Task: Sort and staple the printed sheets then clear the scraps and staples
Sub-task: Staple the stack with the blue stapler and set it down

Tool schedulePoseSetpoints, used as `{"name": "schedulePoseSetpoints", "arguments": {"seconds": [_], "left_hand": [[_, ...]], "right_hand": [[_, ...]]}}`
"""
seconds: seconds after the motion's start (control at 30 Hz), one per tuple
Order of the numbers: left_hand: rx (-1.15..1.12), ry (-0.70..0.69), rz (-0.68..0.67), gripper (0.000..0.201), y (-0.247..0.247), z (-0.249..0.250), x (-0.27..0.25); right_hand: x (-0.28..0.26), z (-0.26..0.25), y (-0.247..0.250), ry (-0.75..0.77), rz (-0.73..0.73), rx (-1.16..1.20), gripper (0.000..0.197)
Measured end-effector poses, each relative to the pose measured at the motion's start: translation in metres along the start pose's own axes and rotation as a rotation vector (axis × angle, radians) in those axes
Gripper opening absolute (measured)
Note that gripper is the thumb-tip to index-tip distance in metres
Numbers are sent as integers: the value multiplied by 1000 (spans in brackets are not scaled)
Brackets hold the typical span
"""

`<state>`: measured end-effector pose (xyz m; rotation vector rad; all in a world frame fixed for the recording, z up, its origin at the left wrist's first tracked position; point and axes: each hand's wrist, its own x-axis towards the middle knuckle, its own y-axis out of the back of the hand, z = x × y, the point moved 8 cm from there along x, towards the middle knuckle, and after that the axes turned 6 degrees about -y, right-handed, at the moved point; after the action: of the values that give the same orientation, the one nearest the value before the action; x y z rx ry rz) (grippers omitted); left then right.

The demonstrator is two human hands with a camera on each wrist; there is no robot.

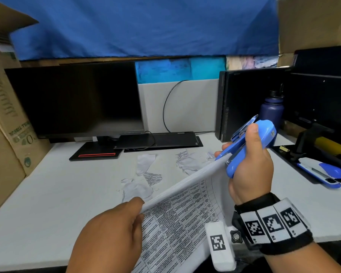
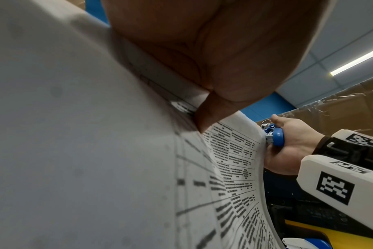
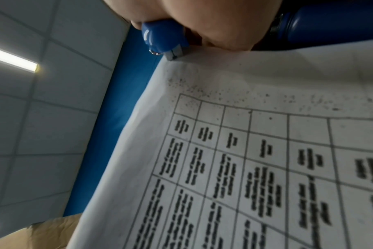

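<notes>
Gripping a blue stapler [image 1: 250, 146] at frame right, the right hand [image 1: 252, 170] clamped it on the sheets' [image 1: 185, 213] corner while the left hand [image 1: 110, 233] pinched their edge.

Glossy blue plastic stapler [image 1: 250, 142], matt printed paper sheets [image 1: 185, 213], smooth white desk [image 1: 57, 194]

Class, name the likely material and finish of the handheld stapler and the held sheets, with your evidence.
Stapler: probably glossy blue plastic, given its highlights, with shiny metal at the mouth. Printed sheets: thin matte paper; they bend between the hands.
</notes>
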<state>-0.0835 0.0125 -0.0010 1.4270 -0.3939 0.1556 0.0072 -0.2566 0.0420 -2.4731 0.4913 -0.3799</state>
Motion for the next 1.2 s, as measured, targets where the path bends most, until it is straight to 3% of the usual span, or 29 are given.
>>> {"name": "schedulePoseSetpoints", "arguments": {"seconds": [0.17,0.37,0.47,0.67,0.77,0.9,1.07,1.2], "left_hand": [[-12,38,51,10,4,4,-2],[9,-53,-53,31,3,10,-4],[-8,-92,-50,31,3,19,-2],[-29,-60,-51,37,-4,26,-6],[-135,114,-58,22,-3,12,-5],[-460,300,-41,5,10,-31,0],[-787,564,69,12,27,-154,2],[-860,748,-4,8,26,-238,-1]], "right_hand": [[2,1,5,8,38,-39,37],[6,4,9,-28,63,-42,42],[7,-2,9,-7,59,-32,38],[13,-13,2,46,-21,-55,37],[17,-22,-1,71,-74,-40,35],[35,-33,22,64,21,0,27],[55,-18,36,-114,-31,-98,12],[55,16,33,-287,-62,-219,12]]}}
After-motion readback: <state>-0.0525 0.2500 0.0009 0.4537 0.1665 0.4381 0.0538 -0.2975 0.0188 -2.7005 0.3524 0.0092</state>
